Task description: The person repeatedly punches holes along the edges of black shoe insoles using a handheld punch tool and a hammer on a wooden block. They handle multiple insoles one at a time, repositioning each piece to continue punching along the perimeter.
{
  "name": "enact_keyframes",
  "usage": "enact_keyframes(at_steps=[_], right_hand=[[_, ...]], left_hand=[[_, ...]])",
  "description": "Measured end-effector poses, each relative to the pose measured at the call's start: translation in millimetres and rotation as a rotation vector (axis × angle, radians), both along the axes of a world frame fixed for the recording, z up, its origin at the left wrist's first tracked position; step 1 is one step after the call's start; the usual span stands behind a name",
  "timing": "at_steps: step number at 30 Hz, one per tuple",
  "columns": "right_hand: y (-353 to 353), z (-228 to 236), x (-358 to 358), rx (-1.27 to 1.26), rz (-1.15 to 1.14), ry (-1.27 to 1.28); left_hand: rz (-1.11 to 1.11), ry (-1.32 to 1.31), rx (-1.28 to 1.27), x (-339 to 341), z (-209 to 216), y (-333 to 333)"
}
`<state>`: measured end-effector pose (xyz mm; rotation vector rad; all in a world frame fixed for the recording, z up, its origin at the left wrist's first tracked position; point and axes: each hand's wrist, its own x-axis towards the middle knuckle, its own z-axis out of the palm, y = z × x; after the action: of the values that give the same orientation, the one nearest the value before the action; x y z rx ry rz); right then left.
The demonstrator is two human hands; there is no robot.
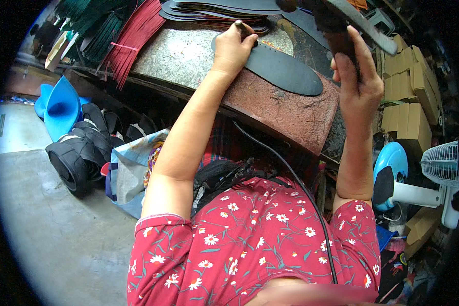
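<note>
While your left hand (233, 48) presses down at the near-left end of a flat, matte black, sole-shaped piece (290, 72), its fingers are closed around a short, dark, rod-shaped tool (238, 24) whose top pokes out above them. You have the sole-shaped piece lying flat and slanting on a worn, reddish-brown, rough-topped slab (285, 115), its rounded far end toward the slab's right side, with a row of small marks along its upper edge just beside your hand. Whether the rod's foot touches it is hidden from you by your fingers.

Your right hand (361, 76) is raised to the right of the slab, fingers wrapped around a dark, blurred, long-handled tool (336, 35); its shape is too smeared to tell fully.

Beyond your left hand sits a stack of thin, dark, curved sheets (217, 11), and to its left you have a tied bundle of long, red, narrow strips (140, 38) next to dark green strips (102, 38). To your right stand brown cardboard boxes (410, 84) and a white, wire-caged fan (440, 162).
</note>
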<state>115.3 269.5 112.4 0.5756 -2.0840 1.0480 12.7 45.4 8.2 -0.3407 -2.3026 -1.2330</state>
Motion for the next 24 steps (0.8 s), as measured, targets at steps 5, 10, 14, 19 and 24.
enact_keyframes(at_steps=[5, 10, 14, 19, 24], right_hand=[[-6.4, -29.4, -12.6, 0.261, -0.117, -0.206], [18.7, -22.4, -11.8, 0.19, -0.11, -0.239], [16.2, -12.8, -2.9, 0.036, -0.019, -0.143], [10.1, -31.0, -7.2, 0.275, -0.133, -0.18], [31.2, -22.5, -2.5, 0.138, -0.137, -0.31]], left_hand=[[0.076, 0.151, -0.256, 6.3, 0.6, 12.7], [-0.138, -0.213, 0.543, -2.4, -2.4, 5.2], [-0.037, -0.069, 0.044, 2.4, 0.7, 6.7], [0.005, 0.163, -0.338, 8.7, 3.0, 20.9], [-0.203, -0.266, 0.555, -0.2, -0.8, 12.7]])
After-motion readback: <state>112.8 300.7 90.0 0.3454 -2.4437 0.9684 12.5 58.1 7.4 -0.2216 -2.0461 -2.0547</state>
